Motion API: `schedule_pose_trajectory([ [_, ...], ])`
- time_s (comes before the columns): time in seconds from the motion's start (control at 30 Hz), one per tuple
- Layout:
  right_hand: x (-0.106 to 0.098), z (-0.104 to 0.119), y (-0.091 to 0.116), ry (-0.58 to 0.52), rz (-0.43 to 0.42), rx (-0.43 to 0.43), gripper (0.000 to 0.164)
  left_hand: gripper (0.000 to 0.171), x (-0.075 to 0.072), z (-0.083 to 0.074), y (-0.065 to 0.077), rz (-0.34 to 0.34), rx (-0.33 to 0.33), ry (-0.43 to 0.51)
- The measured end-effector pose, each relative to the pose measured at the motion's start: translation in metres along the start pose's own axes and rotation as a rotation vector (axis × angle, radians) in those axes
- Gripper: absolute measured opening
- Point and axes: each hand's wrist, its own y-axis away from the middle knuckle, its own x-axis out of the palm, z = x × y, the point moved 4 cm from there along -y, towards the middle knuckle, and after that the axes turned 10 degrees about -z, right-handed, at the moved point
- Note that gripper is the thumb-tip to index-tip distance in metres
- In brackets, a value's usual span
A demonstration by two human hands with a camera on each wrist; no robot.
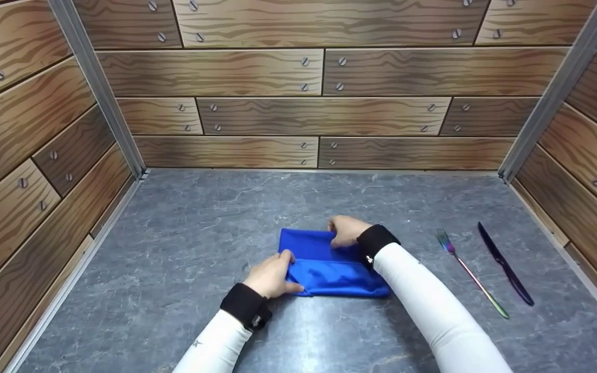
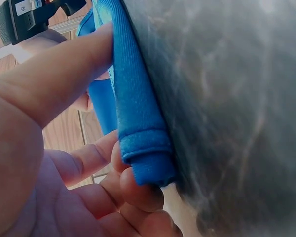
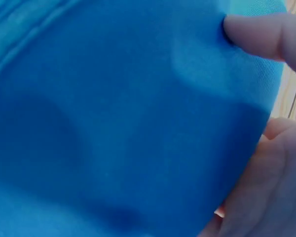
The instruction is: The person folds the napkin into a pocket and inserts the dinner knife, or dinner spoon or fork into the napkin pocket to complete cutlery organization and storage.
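Observation:
A blue cloth (image 1: 329, 278) lies partly folded on the tabletop, its near part doubled over and a single darker layer showing behind. My left hand (image 1: 270, 274) holds its left end, with the thumb at the near fold and the fingers at the side. The left wrist view shows that thumb against the layered cloth (image 2: 140, 106) and curled fingertips at its end. At the far edge, my right hand (image 1: 347, 230) pinches the cloth. In the right wrist view the thumb presses on the cloth's face (image 3: 113, 113), with the other fingers behind it, partly hidden.
To the right of the cloth lies a rainbow-coloured fork (image 1: 472, 272), tines pointing away. Beside it is a dark table knife (image 1: 503, 264). Wood-patterned walls (image 1: 319, 114) enclose the grey marbled tabletop (image 1: 200, 223) at the back and both sides.

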Motion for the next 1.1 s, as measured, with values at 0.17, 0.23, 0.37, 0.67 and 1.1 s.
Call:
schedule_pose_trajectory([
  [0.17, -0.001, 0.002, 0.0, -0.013, 0.002, -0.014, 0.031, 0.063, -0.001, -0.001, -0.001, -0.01, 0.004, -0.004],
  [0.23, -0.001, 0.002, 0.0, -0.022, -0.005, -0.044, 0.018, 0.063, -0.002, -0.002, 0.0, -0.015, 0.012, -0.006],
  [0.37, -0.002, 0.001, 0.003, -0.021, -0.041, -0.115, 0.009, 0.063, -0.002, -0.002, 0.001, -0.018, 0.014, -0.009],
  [0.67, -0.055, 0.096, 0.096, 0.078, -0.24, -0.243, 0.012, 0.063, -0.001, -0.002, 0.0, -0.016, 0.006, -0.024],
  [1.1, -0.042, 0.14, 0.168, 0.224, -0.409, -0.356, 0.026, 0.034, -0.009, 0.015, -0.008, 0.14, -0.037, 0.171],
])
